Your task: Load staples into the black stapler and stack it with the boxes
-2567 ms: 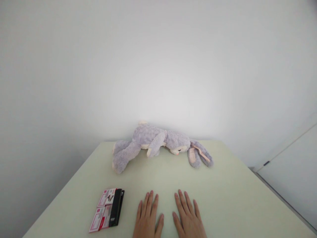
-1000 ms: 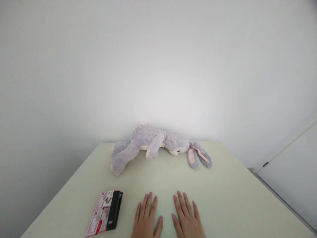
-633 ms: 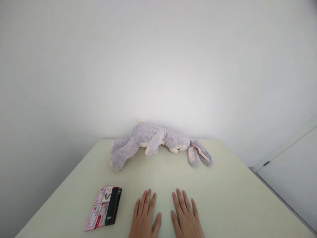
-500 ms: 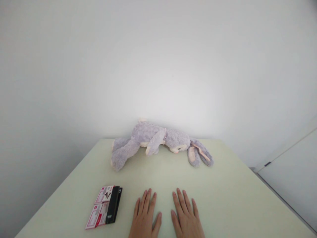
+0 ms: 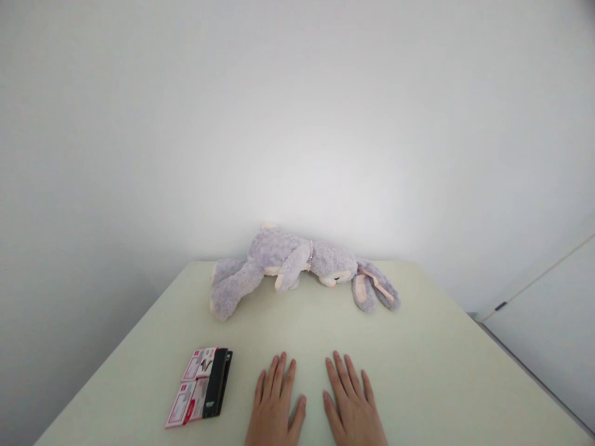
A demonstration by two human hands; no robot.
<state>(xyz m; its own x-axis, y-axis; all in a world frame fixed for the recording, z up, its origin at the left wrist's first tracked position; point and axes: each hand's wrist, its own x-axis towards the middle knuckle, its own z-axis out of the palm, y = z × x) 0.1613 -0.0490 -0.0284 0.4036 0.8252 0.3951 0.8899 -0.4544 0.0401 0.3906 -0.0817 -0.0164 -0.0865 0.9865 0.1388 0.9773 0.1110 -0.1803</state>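
Observation:
My left hand (image 5: 274, 406) lies palm down on the pale green table (image 5: 432, 347), fingers stretched out and holding nothing. Beside it, a short gap away, my right hand (image 5: 353, 406) rests flat in the same manner, its fingers apart. To the left of my left hand is a black stapler (image 5: 215, 383), as it appears, lying lengthwise. Against its left side sit two small white and pink printed boxes, a far box (image 5: 199, 364) and a near box (image 5: 186, 402). Neither hand touches these things.
A grey plush rabbit (image 5: 274, 251) lies on its side along the table's far edge, ears pointing right. Behind it rises a white wall (image 5: 297, 124). On the right, a white panel (image 5: 548, 334) with a dark catch stands beyond the table edge.
The whole view has shifted very slightly, so the stapler and boxes appear a little further right. Both hands stay flat on the table.

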